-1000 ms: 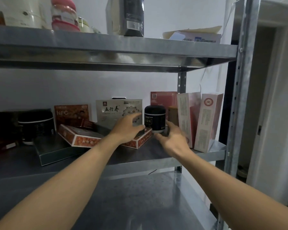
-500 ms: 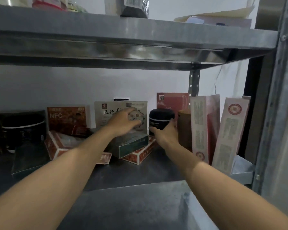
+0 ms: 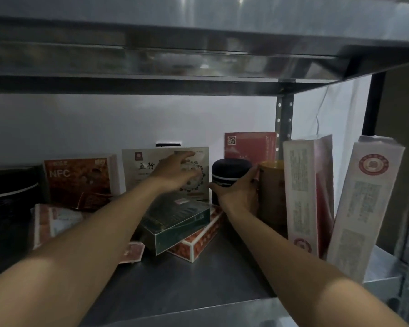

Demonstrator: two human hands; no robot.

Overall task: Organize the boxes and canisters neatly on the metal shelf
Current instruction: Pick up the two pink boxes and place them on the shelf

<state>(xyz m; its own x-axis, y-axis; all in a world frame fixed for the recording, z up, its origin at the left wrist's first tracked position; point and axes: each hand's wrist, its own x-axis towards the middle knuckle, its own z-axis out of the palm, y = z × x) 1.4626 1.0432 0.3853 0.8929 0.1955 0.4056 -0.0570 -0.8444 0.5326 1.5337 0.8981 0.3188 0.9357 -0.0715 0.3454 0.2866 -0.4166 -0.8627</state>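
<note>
A black canister (image 3: 229, 171) stands at the back of the metal shelf (image 3: 213, 274), and my right hand (image 3: 239, 193) wraps around its lower front. My left hand (image 3: 175, 172) reaches with spread fingers to the face of an upright cream box (image 3: 141, 171) with Chinese characters. A dark green box (image 3: 180, 223) lies tilted on flat red-and-white boxes (image 3: 198, 244) under my left arm. An orange NFC box (image 3: 78, 178) stands to the left. A tan canister (image 3: 272, 192) stands right of the black one, with a red box (image 3: 248, 145) behind.
Two tall white-and-red boxes (image 3: 302, 192) (image 3: 364, 204) lean at the shelf's right end, near the upright post (image 3: 285, 119). A big black round container (image 3: 7, 192) sits at far left. The upper shelf (image 3: 198, 55) hangs low overhead. Bare shelf surface lies in front of the boxes.
The view has closed in on the shelf. My left hand rose off the green box to the cream box's face. My right hand went from the canister's base to gripping it.
</note>
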